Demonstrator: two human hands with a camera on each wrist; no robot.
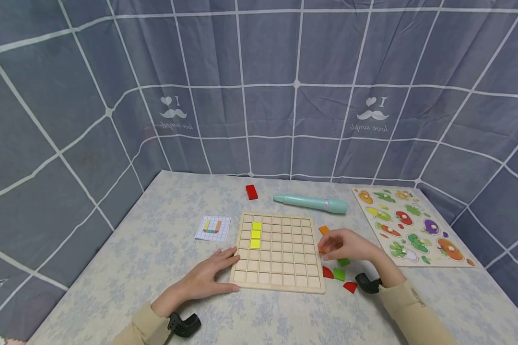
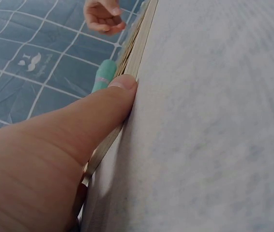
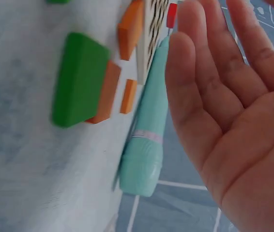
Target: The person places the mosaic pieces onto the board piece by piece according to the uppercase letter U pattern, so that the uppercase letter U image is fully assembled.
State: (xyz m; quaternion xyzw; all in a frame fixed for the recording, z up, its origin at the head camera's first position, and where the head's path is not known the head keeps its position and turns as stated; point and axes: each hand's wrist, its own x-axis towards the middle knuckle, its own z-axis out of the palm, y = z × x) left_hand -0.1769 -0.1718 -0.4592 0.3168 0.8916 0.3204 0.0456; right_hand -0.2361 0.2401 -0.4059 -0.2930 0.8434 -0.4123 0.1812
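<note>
A wooden grid board (image 1: 280,288) lies on the table, with a column of yellow square tiles (image 1: 255,234) in its left part. My left hand (image 1: 203,278) rests at the board's left side, fingers extended onto the edge; the thumb (image 2: 105,104) touches the near left corner. Past the right edge, my right hand (image 1: 349,245) hovers low over loose blocks, its fingers loosely bent and nothing in them. Around it lie orange blocks (image 3: 131,29), a green block (image 3: 76,79), a light green square (image 1: 339,274) and red quarter-round pieces (image 1: 350,287).
Left of the board is a small card (image 1: 213,228) with a coloured U pattern on a grid. A red block (image 1: 252,192) and a thick teal pen-shaped thing (image 1: 311,202) lie behind it. To the right is a vegetable puzzle board (image 1: 442,263). A grey curtain (image 1: 267,110) hangs around the table.
</note>
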